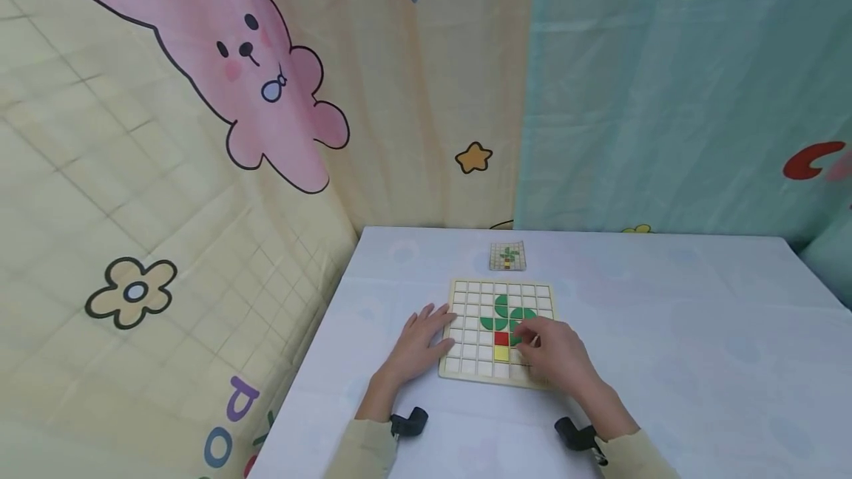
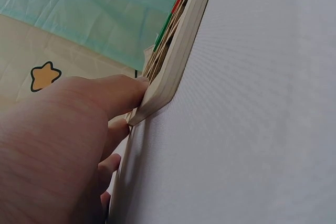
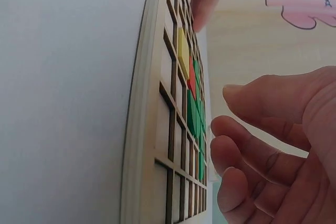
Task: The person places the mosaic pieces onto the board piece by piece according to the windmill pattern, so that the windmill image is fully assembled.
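Note:
A wooden grid board (image 1: 475, 380) with white cells lies on the table. Green quarter-round tiles (image 1: 523, 313) form a pinwheel on it, with a red square tile (image 1: 501, 338) and a yellow square tile (image 1: 501, 353) in a column below. My left hand (image 1: 416, 342) rests beside the board's left edge, its thumb touching the rim and its fingers spread. Over the board's right part hovers my right hand (image 1: 559, 353), close to the green tiles. Its fingers bend loosely with a gap below the thumb, and nothing shows between them in the right wrist view.
Behind the board lies a small pattern card (image 1: 495, 248) showing a similar green pinwheel. The white table (image 1: 665, 331) reaches back to printed curtains (image 1: 426, 94). Both wrists wear black camera mounts (image 1: 409, 422).

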### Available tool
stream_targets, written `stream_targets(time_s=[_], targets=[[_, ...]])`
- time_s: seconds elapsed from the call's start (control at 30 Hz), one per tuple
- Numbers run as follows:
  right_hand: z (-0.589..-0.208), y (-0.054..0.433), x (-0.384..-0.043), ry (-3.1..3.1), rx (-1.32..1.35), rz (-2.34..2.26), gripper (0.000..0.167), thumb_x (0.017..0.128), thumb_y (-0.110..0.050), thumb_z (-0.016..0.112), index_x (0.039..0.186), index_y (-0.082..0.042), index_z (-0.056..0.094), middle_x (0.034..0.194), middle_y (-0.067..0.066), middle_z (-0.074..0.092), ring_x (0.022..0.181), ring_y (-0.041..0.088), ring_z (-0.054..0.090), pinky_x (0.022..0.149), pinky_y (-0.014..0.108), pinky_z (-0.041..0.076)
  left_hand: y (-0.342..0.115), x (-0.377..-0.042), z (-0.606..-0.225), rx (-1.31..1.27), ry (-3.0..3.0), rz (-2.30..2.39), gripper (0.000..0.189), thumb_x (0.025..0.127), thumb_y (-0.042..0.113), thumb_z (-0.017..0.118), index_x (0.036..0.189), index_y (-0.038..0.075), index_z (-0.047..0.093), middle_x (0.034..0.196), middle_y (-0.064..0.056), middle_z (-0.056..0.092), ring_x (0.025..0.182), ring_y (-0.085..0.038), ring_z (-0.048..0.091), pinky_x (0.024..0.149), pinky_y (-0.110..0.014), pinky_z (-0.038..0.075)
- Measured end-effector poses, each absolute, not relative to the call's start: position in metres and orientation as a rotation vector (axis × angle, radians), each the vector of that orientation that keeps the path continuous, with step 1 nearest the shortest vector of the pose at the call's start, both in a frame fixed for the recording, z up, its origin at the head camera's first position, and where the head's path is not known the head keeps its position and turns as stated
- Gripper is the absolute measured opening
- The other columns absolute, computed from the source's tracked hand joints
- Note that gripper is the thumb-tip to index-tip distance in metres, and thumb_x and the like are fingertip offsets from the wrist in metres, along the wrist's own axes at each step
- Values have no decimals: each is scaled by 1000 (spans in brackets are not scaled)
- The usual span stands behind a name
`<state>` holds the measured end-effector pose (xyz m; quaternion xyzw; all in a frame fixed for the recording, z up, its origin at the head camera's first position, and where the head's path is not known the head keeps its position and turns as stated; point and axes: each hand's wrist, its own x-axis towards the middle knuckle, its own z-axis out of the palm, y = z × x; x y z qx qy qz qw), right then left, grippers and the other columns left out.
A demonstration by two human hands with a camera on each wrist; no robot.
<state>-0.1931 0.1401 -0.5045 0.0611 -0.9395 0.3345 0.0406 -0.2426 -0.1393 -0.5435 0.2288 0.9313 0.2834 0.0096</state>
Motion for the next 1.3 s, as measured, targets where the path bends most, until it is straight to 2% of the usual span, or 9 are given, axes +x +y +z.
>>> stream_targets(time_s=[0.17,0.4,0.67,0.9,1.3], targets=[[-500,156,-189,-2900,177,1012,16,85,-10,77,100,-15,75,80,-7,61,73,15,53,62,31,46,-139,-243,-545,692,2912,854,53,101,39,57,151,24,48,162,3,33,153,-25,15,123,-51,9],[-497,181,-179,-2909,114,1009,21,87,-14,78,107,-14,74,84,-6,64,79,17,56,67,32,49,-140,-241,-544,714,2909,871,52,101,36,59,150,20,50,161,-1,35,152,-29,17,122,-55,11],[-496,210,-171,-2915,14,967,24,87,-15,78,111,-13,73,90,-3,66,84,19,59,70,35,53,-139,-244,-545,711,2912,865,53,102,39,56,151,23,48,162,3,32,153,-25,15,123,-51,9],[-498,230,-163,-2956,-9,927,26,87,-15,77,112,-12,73,91,-2,66,86,20,59,70,37,53,-140,-244,-546,700,2906,850,53,102,40,56,151,24,47,162,4,32,153,-23,14,123,-50,9],[-510,243,-154,-3007,-62,945,28,84,-14,80,111,-10,73,97,1,68,86,21,59,75,42,57,-140,-243,-544,712,2908,846,53,102,38,57,151,22,48,162,0,33,153,-27,15,122,-53,10]])
